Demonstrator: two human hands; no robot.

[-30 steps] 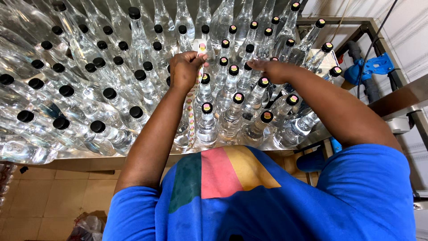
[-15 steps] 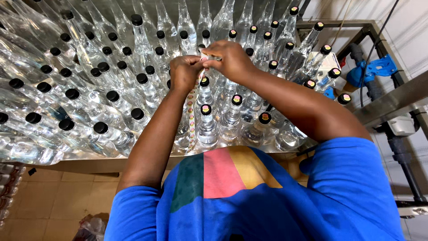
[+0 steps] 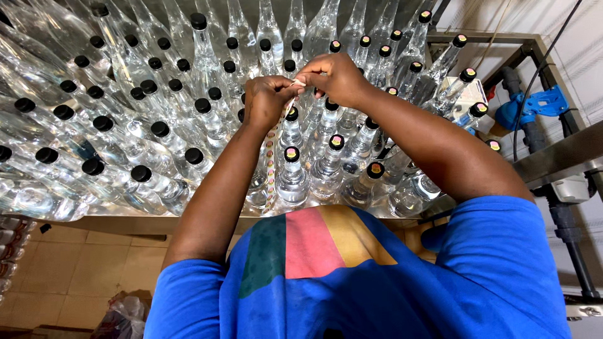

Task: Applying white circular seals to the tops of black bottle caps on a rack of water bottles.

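Above a crowd of clear glass bottles with black caps, the left hand and right hand meet. The left grip is closed on the upper end of a long sticker strip, which hangs down between the bottles toward the counter edge. The right grip pinches a small sticker at the strip's top, thumb and forefinger tight together. Nearby bottles on the right already carry round coloured stickers on their caps.
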